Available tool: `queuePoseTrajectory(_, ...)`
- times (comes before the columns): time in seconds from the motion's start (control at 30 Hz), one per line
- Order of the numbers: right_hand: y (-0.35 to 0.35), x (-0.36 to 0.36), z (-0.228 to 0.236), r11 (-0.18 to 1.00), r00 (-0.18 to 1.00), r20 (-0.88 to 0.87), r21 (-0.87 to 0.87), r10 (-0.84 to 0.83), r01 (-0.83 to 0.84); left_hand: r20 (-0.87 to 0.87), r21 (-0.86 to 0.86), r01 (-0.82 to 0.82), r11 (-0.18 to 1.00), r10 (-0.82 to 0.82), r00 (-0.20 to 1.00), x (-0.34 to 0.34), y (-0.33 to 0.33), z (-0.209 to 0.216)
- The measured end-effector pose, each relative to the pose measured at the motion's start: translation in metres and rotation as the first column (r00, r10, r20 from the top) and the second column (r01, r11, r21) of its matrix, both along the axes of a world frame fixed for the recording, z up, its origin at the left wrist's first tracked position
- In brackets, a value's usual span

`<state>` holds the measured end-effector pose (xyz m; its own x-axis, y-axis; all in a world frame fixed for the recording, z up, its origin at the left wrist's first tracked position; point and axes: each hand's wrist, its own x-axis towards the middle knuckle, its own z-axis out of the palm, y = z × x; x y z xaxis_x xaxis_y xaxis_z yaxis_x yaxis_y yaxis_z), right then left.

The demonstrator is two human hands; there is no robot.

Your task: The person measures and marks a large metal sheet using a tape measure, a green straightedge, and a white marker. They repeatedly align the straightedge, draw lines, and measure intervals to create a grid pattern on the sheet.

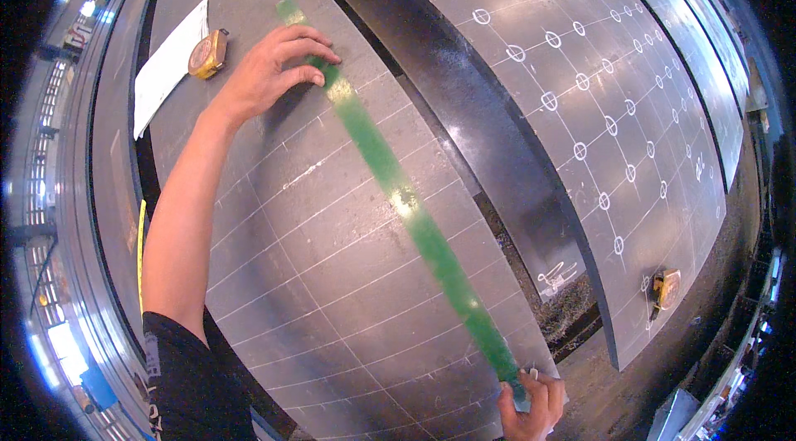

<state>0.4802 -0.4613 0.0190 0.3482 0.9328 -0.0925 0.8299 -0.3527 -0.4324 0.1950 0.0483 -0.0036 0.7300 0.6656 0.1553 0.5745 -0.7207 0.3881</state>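
A long green straightedge (431, 246) lies slantwise across a grey steel plate (290, 242) ruled with a grid of thin white lines. Near its far end, my left hand (278, 68) grips the strip, fingers on one edge and thumb against the face. At the near end, my right hand (535, 409) pinches the other tip between thumb and fingers. A small pale piece (533, 373) shows at the right fingertips; it looks like a marking stick, but I cannot be sure.
Left of my left hand lie a yellow tape measure (207, 54) and a white paper sheet (170, 68). A dark narrow plate (464, 93) runs to the right. Beyond it, another plate (531, 159) carries circled white marks and a second tape measure (666, 288). Gaps separate the plates.
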Motion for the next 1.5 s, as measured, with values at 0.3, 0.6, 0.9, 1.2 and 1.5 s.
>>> queuePoseTrajectory(0.3,0.000,0.000,-0.001,0.999,1.000,0.009,0.049,0.017,-0.018,-0.027,-0.020,0.023,1.000,-0.024,0.999,0.000,0.004,0.001)
queuePoseTrajectory(0.6,0.003,0.002,0.003,0.999,1.000,-0.005,0.038,0.022,-0.022,-0.040,0.021,0.097,0.995,-0.096,0.995,0.008,0.002,0.007)
queuePoseTrajectory(0.9,0.002,0.000,0.002,1.000,1.000,0.001,0.011,0.024,-0.024,-0.078,0.133,0.149,0.980,-0.140,0.987,0.002,-0.012,0.004)
queuePoseTrajectory(1.2,0.002,0.000,0.008,1.000,0.999,-0.035,0.002,0.012,-0.012,-0.195,0.250,0.141,0.958,-0.093,0.976,0.000,-0.045,0.006)
queuePoseTrajectory(1.5,0.004,-0.001,0.009,1.000,1.000,-0.027,-0.005,-0.006,0.006,-0.273,0.222,-0.056,0.973,0.117,0.955,0.021,-0.070,0.011)
